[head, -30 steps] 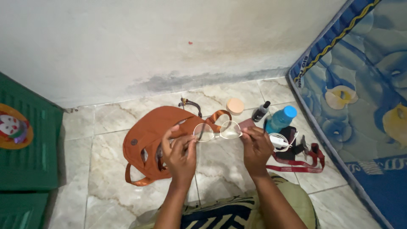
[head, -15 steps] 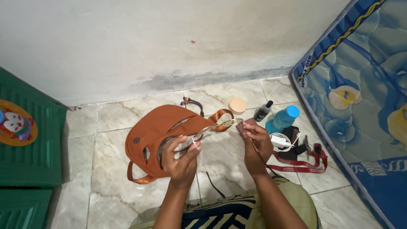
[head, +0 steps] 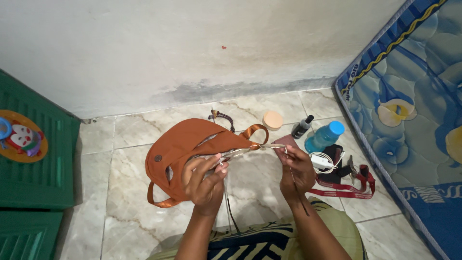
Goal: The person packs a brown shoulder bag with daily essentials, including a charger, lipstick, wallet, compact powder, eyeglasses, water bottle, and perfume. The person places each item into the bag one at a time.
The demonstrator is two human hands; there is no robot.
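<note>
My left hand (head: 204, 179) and my right hand (head: 295, 169) hold a pair of thin-framed glasses (head: 250, 149) between them, seen almost edge-on, just above the floor tiles. Each hand pinches one end of the frame. A thin dark cord (head: 301, 198) hangs from the glasses past my right wrist, and another strand drops below my left hand. Under the left hand lies an orange sling bag (head: 183, 140) with its zipper mouth open and an orange strap looped at its right end.
Right of the bag lie a round peach compact (head: 273, 119), a small dark bottle (head: 302, 127), a blue-capped water bottle (head: 325, 136), a white charger (head: 319, 161) on a dark pouch, and a red lanyard (head: 347, 190). A blue patterned mattress (head: 414, 120) borders the right, a green plastic cabinet (head: 33, 168) the left.
The glasses were held facing up with both lenses showing; they now sit turned edge-on and lower, closer to the bag's opening. My hands have moved slightly apart.
</note>
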